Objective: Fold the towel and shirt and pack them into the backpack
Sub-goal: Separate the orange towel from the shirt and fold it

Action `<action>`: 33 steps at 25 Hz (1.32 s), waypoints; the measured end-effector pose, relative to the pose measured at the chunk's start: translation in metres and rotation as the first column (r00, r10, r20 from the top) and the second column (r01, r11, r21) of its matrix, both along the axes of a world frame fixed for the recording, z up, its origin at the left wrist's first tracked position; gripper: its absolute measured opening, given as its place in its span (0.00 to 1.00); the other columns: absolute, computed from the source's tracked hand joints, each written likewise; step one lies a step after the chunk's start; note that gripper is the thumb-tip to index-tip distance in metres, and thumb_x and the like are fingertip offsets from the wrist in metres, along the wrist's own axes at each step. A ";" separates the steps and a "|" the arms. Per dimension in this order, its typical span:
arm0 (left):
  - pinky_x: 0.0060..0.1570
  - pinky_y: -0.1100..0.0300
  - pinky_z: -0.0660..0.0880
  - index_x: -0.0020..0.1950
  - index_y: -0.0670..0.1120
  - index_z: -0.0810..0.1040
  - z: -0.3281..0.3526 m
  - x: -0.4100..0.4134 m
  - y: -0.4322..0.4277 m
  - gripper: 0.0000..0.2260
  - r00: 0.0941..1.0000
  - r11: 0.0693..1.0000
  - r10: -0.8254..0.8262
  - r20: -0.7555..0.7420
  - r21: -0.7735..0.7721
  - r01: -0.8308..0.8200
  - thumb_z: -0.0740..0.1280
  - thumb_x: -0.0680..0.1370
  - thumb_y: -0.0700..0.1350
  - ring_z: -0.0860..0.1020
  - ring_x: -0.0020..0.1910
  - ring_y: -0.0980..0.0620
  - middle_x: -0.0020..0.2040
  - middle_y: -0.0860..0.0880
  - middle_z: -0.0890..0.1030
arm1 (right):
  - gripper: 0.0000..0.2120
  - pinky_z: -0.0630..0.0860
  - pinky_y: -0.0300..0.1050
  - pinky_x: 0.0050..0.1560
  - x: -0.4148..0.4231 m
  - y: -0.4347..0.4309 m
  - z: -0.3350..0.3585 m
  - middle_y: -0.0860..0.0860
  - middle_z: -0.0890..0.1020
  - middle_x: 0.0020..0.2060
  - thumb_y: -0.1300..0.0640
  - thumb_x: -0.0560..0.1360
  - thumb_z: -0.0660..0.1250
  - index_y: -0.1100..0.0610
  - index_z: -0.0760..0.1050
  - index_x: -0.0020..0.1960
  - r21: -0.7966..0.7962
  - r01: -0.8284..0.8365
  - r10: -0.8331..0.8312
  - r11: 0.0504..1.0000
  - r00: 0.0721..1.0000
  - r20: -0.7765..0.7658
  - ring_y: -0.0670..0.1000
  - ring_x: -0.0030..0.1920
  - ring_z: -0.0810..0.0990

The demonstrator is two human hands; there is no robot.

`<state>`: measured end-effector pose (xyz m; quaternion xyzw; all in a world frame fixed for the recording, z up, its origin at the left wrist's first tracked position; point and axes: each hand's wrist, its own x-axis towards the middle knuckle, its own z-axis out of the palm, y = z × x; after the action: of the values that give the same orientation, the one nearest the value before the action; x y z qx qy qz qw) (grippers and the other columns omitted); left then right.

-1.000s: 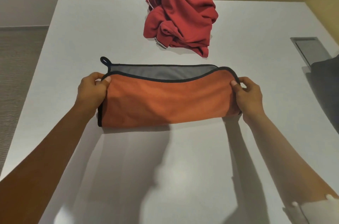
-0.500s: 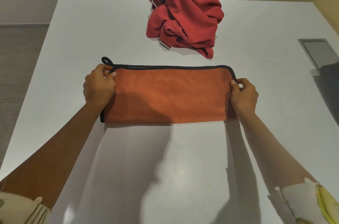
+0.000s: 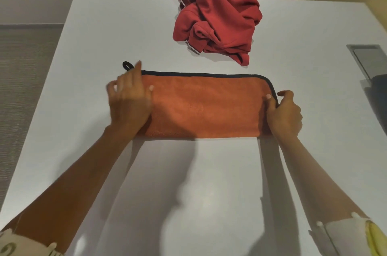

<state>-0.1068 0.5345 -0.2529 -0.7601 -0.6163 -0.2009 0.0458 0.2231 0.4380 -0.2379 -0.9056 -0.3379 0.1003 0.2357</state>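
The orange towel (image 3: 205,107) lies folded into a long, flat band on the white table (image 3: 104,35), in the middle and towards the near side. Its long axis runs left to right across the view. The black-trimmed edge faces away from the person and the folded edge faces them. A small black hanging loop (image 3: 127,65) sticks out at the far left corner, and the trim curves round the far right corner.

The left hand (image 3: 129,100) lies palm down on the towel's left end, its fingers (image 3: 136,73) straight and spread, somewhat blurred. The right hand (image 3: 284,115) pinches the right end, thumb on top of the cloth and the other fingers curled round the edge.

Beyond the towel and well apart from it, the red shirt (image 3: 219,16) sits in a crumpled heap near the table's far edge. At the right a grey recessed panel (image 3: 368,56) is set into the table, with a dark object (image 3: 380,86) just beside it, cut off by the frame; what it is cannot be told.
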 end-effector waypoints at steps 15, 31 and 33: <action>0.72 0.39 0.55 0.76 0.42 0.63 -0.030 0.005 -0.044 0.35 0.981 0.965 -0.099 -0.169 -0.256 0.054 0.48 0.79 0.65 0.60 0.77 0.43 0.77 0.43 0.63 | 0.16 0.67 0.55 0.43 -0.002 -0.018 -0.018 0.63 0.79 0.51 0.51 0.82 0.55 0.61 0.73 0.60 -0.043 -0.111 0.118 0.993 0.871 0.477 0.64 0.50 0.74; 0.75 0.41 0.53 0.78 0.55 0.61 -0.038 0.040 -0.027 0.31 0.929 0.929 -0.357 -0.097 -0.145 0.342 0.51 0.77 0.68 0.57 0.78 0.47 0.79 0.49 0.60 | 0.29 0.45 0.59 0.76 -0.014 0.007 -0.046 0.51 0.55 0.79 0.34 0.80 0.42 0.41 0.51 0.78 -0.262 -0.495 0.556 0.828 0.783 0.279 0.52 0.79 0.49; 0.74 0.42 0.54 0.77 0.56 0.63 -0.040 0.024 -0.022 0.31 0.948 0.954 -0.295 -0.123 -0.099 0.284 0.51 0.78 0.69 0.59 0.77 0.46 0.78 0.48 0.62 | 0.29 0.45 0.59 0.76 -0.008 0.006 -0.045 0.51 0.54 0.79 0.34 0.80 0.43 0.41 0.52 0.78 -0.249 -0.474 0.530 0.845 0.804 0.268 0.52 0.79 0.48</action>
<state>-0.0827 0.5130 -0.2927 -0.8555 -0.5008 -0.1283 0.0271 0.2149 0.4435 -0.2833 -0.8038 -0.5905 0.0360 0.0631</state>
